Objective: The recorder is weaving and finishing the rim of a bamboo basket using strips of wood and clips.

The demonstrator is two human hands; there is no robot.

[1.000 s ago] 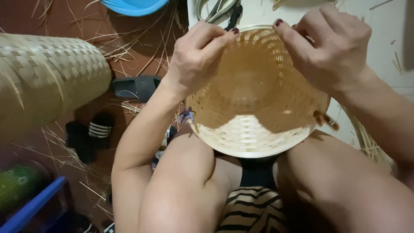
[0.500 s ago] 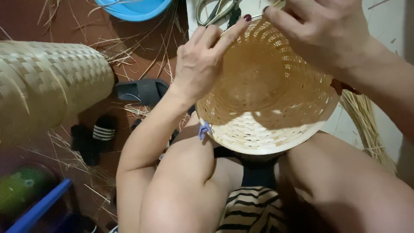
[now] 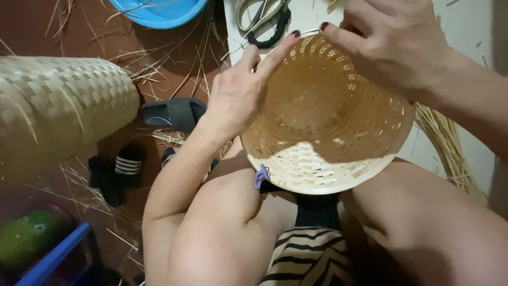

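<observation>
- Far left: large woven bamboo cylinder (image 3: 58, 114) lying on its side on the floor; loose straw around it.
- Dark sandal (image 3: 172, 113) beside it; blue basin (image 3: 159, 10) at top edge.
- Left hand (image 3: 241, 92): grip loose, fingers extended, forefinger tip touching the basket rim.
- Round woven basket (image 3: 328, 122) rests on the knees, tilted, mouth up.
- Right hand (image 3: 394, 45): grip pinched narrow on the far rim.
- Scissors (image 3: 262, 18) above the basket.

The right hand (image 3: 394, 45) hides the basket (image 3: 328, 122) rim's far edge; the frame's top crops the scissors (image 3: 262, 18).
</observation>
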